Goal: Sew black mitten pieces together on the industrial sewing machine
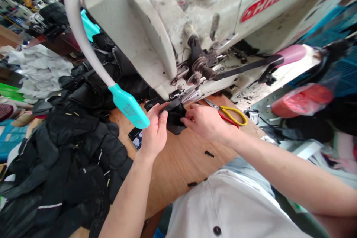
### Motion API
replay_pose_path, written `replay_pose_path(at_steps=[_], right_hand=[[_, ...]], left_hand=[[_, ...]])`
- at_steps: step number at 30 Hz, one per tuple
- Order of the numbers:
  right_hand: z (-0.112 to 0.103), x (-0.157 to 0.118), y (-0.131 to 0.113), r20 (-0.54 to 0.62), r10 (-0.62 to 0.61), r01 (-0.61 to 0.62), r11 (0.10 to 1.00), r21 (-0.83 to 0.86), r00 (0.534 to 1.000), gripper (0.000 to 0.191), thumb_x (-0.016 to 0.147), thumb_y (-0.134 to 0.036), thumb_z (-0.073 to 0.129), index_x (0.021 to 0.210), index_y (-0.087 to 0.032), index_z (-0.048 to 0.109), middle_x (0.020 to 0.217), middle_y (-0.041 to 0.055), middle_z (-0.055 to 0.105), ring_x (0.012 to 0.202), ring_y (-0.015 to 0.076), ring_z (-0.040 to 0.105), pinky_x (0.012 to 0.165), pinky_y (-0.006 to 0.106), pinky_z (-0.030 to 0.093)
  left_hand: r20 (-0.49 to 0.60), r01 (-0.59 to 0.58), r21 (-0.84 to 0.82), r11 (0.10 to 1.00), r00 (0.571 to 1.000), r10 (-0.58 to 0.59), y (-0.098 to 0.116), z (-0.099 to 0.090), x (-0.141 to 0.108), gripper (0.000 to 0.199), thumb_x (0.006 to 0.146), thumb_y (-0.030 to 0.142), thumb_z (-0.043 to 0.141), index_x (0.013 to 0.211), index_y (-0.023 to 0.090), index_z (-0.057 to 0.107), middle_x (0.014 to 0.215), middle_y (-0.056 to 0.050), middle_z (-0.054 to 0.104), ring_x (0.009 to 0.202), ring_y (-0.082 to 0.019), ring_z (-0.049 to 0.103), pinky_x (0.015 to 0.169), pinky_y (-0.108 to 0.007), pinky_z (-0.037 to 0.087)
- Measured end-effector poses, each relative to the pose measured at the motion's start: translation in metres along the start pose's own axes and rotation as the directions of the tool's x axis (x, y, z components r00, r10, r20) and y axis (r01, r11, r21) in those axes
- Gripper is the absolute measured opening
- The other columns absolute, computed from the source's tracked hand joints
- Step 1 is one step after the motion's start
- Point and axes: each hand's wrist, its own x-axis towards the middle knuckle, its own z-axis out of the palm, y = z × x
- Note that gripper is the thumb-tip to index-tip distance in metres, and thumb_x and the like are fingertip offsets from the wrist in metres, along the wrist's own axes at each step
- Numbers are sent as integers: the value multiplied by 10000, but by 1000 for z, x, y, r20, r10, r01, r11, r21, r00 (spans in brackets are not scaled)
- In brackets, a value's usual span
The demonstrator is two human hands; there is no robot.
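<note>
Just in front of the needle area of a white sewing machine [164,15], a small black fabric piece [176,118] is held between my two hands. My left hand [156,128] grips its left side, thumb on top and fingers partly hidden by the cloth. On the right side, my right hand [203,121] pinches the fabric's edge with curled fingers. Scissors with yellow and red handles [235,115] lie beside my right hand, and a phone [136,137] rests left of my left wrist, partly covered.
A turquoise-headed lamp [129,106] on a white bent neck hangs just above my left hand. Black garments [64,163] are heaped at the left. Small black scraps lie on the wooden table [178,171]. A red bundle in plastic [302,100] is at the right.
</note>
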Motion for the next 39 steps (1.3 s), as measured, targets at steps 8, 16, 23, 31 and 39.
replay_pose_path(at_steps=[8,16,23,31,39], right_hand=[[4,16,-35,-94,139,-142,989,-28,986,392,964,-407,485,795,-167,745,813,154,749,682,247,684,596,319,401],[20,-1,-23,-265,209,-72,891,448,941,67,830,-209,578,859,-211,639,774,24,685,680,175,599,606,267,392],[25,-13,-5,-298,250,-62,851,522,921,136,762,-150,556,881,-189,609,831,29,662,732,164,583,646,262,421],[19,-14,13,-85,212,-90,698,710,973,114,749,-191,590,815,-176,682,731,6,697,656,147,604,586,241,429],[16,5,12,-46,202,-83,587,805,978,111,697,-202,604,775,-158,670,702,5,674,641,145,584,577,239,452]], left_hand=[[45,-23,-28,999,999,24,6,-2,-4,325,1021,324,425,1253,208,622,1256,-69,697,1256,-210,598,1114,-396,454],[145,-337,68,939,934,325,22,-7,-1,373,989,250,501,1359,213,536,1366,-90,633,1305,-209,564,1172,-464,399],[296,-490,190,851,855,426,32,1,-6,275,983,168,479,1200,124,641,1271,-124,689,1214,-231,635,1094,-424,501],[274,-460,205,864,874,401,27,13,-17,273,982,169,484,1201,128,642,1288,-122,682,1238,-242,623,1099,-455,492],[171,-426,226,876,903,395,24,19,-1,242,989,175,473,1155,129,644,1212,-107,719,1151,-228,665,1033,-415,525]])
